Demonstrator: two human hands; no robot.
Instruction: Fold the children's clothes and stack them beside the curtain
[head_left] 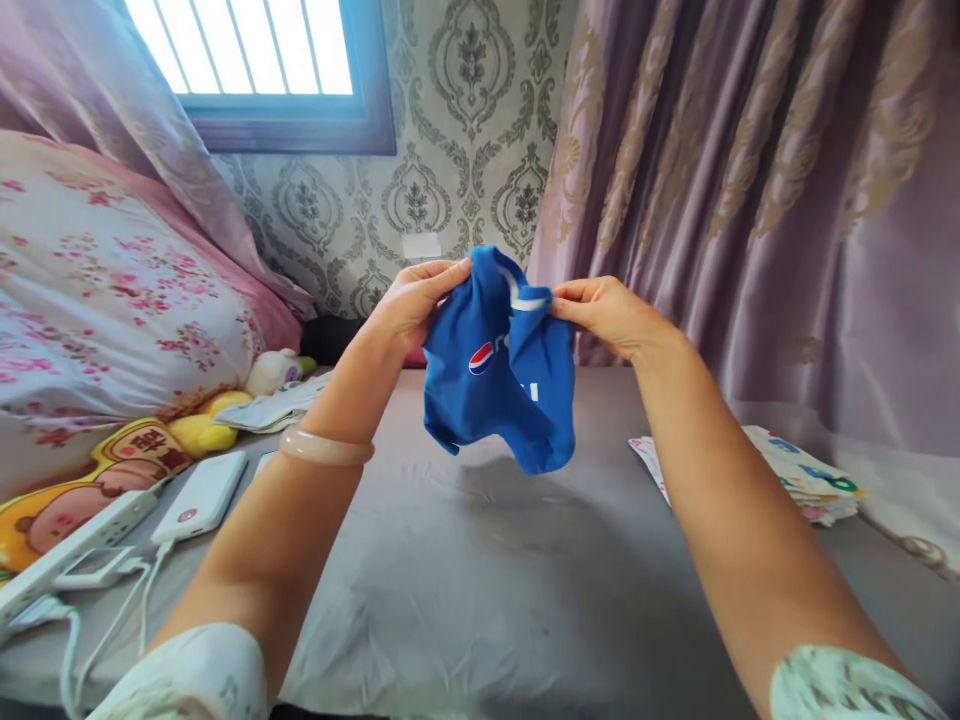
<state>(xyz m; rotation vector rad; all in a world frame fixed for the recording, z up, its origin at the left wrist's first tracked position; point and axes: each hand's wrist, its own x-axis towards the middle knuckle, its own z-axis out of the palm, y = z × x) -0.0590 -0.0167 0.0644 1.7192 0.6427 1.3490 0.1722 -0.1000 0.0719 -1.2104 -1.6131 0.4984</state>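
Note:
A small blue garment (499,375) with a round red, white and blue logo and a white-trimmed neck hangs in the air above the grey bed sheet (465,570). My left hand (412,300) pinches its upper left edge. My right hand (607,312) pinches the white-trimmed edge on the upper right. Both hands are closed on the cloth, held at the same height with the garment bunched and sagging between them. A pale bangle (324,447) sits on my left wrist.
A floral quilt (97,290) is piled at the left, with a yellow plush toy (202,425) below it. A white power bank (201,497), a power strip (67,545) and cables lie at the front left. Folded printed cloth (795,475) lies at the right, by mauve curtains (787,200).

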